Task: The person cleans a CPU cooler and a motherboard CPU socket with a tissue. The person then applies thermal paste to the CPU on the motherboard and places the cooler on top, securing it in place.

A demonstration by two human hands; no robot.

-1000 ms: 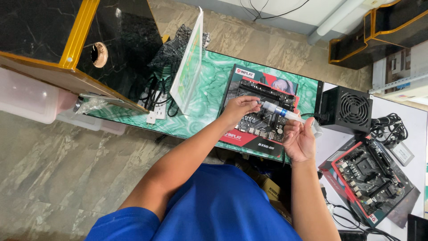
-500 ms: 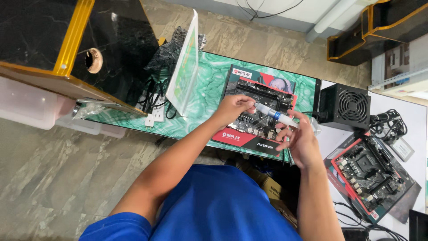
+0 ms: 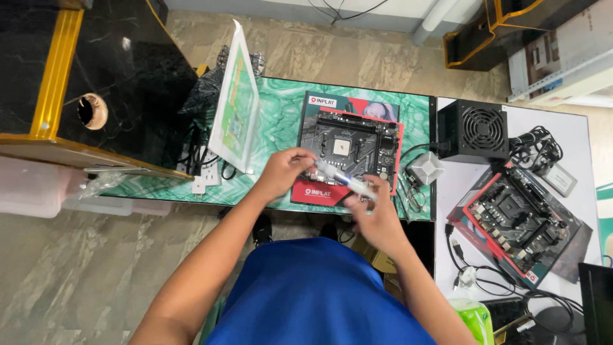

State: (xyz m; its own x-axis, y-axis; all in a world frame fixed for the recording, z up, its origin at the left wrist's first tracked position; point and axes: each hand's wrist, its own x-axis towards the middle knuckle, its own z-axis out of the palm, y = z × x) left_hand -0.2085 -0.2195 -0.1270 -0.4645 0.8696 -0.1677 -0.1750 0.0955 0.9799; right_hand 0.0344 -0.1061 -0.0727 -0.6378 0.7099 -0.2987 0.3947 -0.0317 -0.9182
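Observation:
A black motherboard (image 3: 357, 144) lies on its red and black box (image 3: 317, 191) on a green marbled table (image 3: 281, 121). Over the board's near edge both my hands hold a small white syringe-like tube (image 3: 348, 181) with a blue band. My left hand (image 3: 286, 171) pinches the tube's left end. My right hand (image 3: 378, 217) grips its right end. The tube lies roughly level, tilted slightly down to the right.
A black power supply (image 3: 476, 131) with a fan grille sits at the right. A second motherboard (image 3: 514, 223) lies on a white table among cables. A small grey cooler (image 3: 426, 168) stands by the board. A white tablet-like panel (image 3: 236, 105) leans at the left, beside a black marble counter (image 3: 96, 64).
The view has shifted, so the table sits more centred. Both hands with the tube have come nearer to me, from over the board's middle to its near edge.

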